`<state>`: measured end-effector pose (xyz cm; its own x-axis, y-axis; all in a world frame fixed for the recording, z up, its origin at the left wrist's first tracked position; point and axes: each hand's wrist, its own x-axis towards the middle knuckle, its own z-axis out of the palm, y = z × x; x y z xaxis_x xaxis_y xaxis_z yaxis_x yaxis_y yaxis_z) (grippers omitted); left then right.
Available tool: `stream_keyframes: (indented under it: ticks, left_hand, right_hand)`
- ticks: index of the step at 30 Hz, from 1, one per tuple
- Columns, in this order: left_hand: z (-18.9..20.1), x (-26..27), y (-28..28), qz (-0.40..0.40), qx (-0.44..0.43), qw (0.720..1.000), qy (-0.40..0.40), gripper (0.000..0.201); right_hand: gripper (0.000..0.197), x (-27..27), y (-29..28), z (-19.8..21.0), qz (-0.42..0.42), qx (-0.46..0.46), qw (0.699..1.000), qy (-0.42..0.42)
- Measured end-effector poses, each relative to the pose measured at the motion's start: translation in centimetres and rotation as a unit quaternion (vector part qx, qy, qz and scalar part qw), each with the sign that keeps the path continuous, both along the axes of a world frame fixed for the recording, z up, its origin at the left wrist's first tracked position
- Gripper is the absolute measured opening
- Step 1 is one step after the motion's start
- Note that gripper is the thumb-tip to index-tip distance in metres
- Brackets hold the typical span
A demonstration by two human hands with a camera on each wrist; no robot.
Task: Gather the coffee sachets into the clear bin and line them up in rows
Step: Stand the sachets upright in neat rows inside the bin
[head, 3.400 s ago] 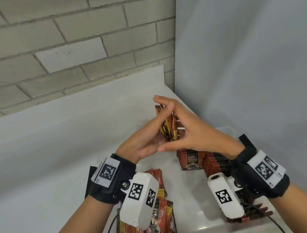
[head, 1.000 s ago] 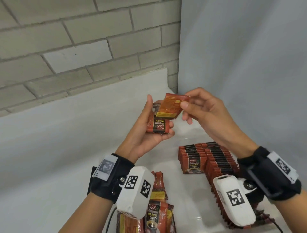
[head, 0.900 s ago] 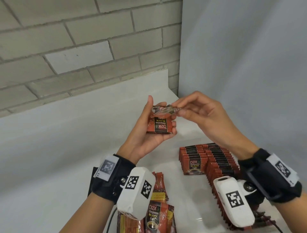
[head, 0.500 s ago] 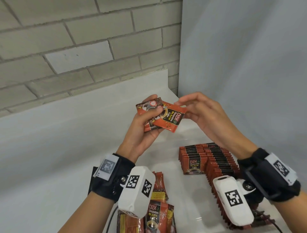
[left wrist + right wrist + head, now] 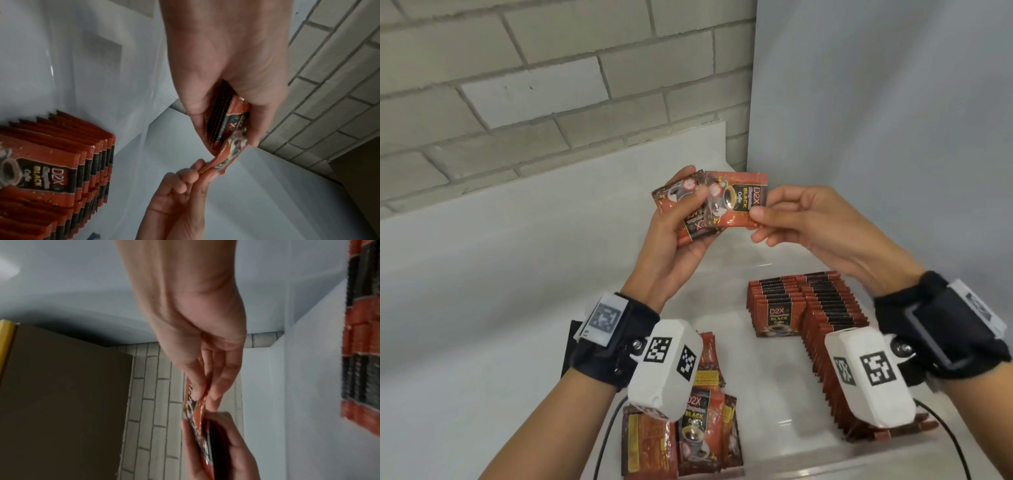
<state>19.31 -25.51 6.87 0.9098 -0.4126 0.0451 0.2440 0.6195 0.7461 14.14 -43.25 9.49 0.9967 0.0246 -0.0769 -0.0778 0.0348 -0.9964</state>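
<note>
Two hands raised above clear bin (image 5: 784,448). Left hand (image 5: 671,246) grips small stack of sachets (image 5: 690,222), fingers curled round it. Right hand (image 5: 815,226) pinches single sachet (image 5: 736,202) by edge, its other end touching stack. Rows of sachets (image 5: 822,318) stand upright in bin; loose sachets (image 5: 698,431) lie near front.

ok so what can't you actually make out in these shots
- How many sachets the left hand grips: head view, thumb covers the small stack.
- Loose sachets near the body: head view, wrist camera and bottom edge cut them off.
- Clear bin walls: nearly invisible.
- Rows: right wrist view, blurred, cropped.
</note>
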Motion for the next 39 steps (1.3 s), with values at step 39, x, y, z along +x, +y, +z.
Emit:
stream_keyframes:
  ticks: [39]
  left_hand:
    - [-0.2, -0.3, -0.4, -0.016, 0.071, 0.997, 0.04, 0.025]
  right_hand:
    - [0.018, -1.7, 0.5, -1.4, 0.286, -0.693, 0.661, 0.006]
